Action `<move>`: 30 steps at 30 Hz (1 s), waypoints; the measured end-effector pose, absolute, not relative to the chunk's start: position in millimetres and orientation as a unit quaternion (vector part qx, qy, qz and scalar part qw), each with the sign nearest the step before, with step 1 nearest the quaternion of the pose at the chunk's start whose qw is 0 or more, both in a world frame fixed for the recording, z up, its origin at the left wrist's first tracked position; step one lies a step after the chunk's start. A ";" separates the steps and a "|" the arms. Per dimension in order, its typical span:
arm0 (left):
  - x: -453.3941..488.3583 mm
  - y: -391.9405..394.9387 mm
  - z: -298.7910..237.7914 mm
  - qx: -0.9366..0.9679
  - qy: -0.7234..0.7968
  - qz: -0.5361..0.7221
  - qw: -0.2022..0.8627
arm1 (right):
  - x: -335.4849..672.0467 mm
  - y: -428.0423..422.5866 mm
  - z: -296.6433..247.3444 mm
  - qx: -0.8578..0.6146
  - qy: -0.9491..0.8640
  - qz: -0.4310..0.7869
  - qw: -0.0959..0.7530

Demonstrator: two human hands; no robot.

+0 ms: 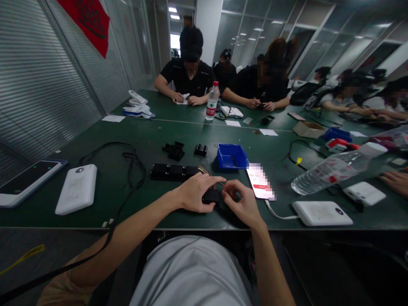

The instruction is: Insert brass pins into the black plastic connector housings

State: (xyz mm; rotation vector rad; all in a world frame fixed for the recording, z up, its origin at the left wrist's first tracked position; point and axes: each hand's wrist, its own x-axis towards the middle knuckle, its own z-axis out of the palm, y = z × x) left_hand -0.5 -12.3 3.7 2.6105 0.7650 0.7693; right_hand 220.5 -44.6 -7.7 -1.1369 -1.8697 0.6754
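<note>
My left hand is closed round a small black plastic block just above the table's near edge. Close on its right, my right hand has thumb and forefinger pinched at the block's end; whatever lies between those fingertips is too small to make out. Beyond my left hand runs a row of black blocks, with a brass-coloured metal piece at its right end. Farther back are loose black plastic parts and another black part. A blue tray holds small dark pieces.
A lit phone is cabled to a white power bank on the right. One clear bottle leans there; another stands mid-table. At left lie a white power bank and a black cable. Several people sit opposite.
</note>
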 end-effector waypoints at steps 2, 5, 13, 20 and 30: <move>-0.1 -12.7 3.7 0.910 0.271 0.270 0.158 | 215.5 -43.9 -9.1 -0.454 -0.757 0.253 0.395; 0.3 -13.4 2.5 0.907 0.269 0.279 0.164 | 211.5 -43.0 -10.5 -0.461 -0.769 0.231 0.379; 0.4 -13.8 -3.2 0.897 0.267 0.287 0.205 | 213.9 -44.2 -7.9 -0.467 -0.763 0.219 0.390; 0.2 -14.2 -1.5 0.898 0.267 0.288 0.199 | 213.3 -43.6 -8.4 -0.439 -0.792 0.199 0.375; 0.3 -14.1 -1.4 0.900 0.264 0.286 0.196 | 212.9 -45.5 -7.2 -0.430 -0.795 0.207 0.375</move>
